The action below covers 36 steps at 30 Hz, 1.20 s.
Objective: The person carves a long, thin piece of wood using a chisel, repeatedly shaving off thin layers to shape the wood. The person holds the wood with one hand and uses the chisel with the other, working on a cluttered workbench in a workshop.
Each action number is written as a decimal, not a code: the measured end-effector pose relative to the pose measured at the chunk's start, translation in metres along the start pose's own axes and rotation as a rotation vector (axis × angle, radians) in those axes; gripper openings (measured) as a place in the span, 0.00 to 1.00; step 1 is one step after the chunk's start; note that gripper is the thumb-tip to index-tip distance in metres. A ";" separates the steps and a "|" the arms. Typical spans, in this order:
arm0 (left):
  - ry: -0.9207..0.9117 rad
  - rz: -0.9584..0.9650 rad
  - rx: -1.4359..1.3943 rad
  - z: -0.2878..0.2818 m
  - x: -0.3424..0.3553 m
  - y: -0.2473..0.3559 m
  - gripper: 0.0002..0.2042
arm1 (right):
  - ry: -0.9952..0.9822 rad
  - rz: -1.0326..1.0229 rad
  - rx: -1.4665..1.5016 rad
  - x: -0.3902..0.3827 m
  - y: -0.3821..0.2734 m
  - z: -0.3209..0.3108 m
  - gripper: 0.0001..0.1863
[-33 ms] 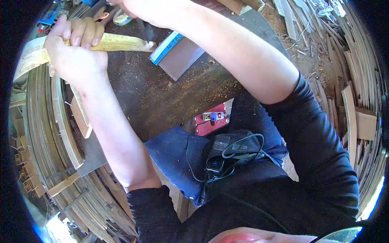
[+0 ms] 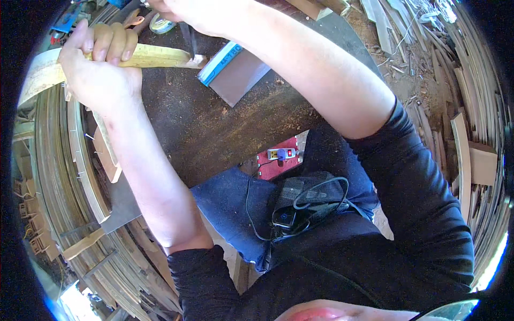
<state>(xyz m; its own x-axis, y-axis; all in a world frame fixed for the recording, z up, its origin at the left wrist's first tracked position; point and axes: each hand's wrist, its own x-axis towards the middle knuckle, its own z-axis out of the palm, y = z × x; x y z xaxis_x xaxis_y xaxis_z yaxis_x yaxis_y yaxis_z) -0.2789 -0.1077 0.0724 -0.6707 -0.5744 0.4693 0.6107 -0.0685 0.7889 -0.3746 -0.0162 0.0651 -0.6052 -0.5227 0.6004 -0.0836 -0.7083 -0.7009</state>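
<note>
My left hand (image 2: pixel 101 75) is closed around a long, pale yellow wooden strip (image 2: pixel 160 56) at the upper left. My right hand (image 2: pixel 176 9) is at the top edge, above the strip's right part, with curled fingers partly cut off; what they hold is unclear. A narrow dark metal tool (image 2: pixel 190 40) reaches down from below that hand to the strip's right end. A brown sheet with a blue band (image 2: pixel 235 80) lies on the dark worktable (image 2: pixel 203 139), just right of that end, under my right forearm.
A round tin (image 2: pixel 160 24) sits at the back. Curved pieces with nails (image 2: pixel 80 155) and stacked boards (image 2: pixel 48 160) fill the left. Wood scraps (image 2: pixel 455 69) cover the right side. A power strip (image 2: pixel 281 154) rests on red material below the table edge; cables lie across my lap.
The dark metal tool at the strip's right end has shifted slightly and shows more clearly below my right hand. My left hand stays in place.
</note>
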 end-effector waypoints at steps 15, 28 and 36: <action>-0.171 -0.063 -0.101 -0.027 0.011 0.001 0.16 | -0.098 0.271 -0.195 -0.006 -0.044 0.017 0.15; -0.039 -0.023 0.011 -0.007 0.005 -0.001 0.15 | -0.236 0.015 -0.172 -0.006 -0.010 0.003 0.18; 0.061 -0.025 0.003 -0.003 0.004 -0.002 0.17 | -0.110 0.167 0.034 -0.007 -0.028 0.009 0.20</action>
<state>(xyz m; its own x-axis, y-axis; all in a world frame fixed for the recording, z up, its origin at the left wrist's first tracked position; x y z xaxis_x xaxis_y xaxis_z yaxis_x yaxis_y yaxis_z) -0.2818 -0.1123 0.0716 -0.6588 -0.6213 0.4242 0.5924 -0.0808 0.8016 -0.3608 0.0035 0.0840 -0.5180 -0.6814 0.5170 0.0380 -0.6222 -0.7819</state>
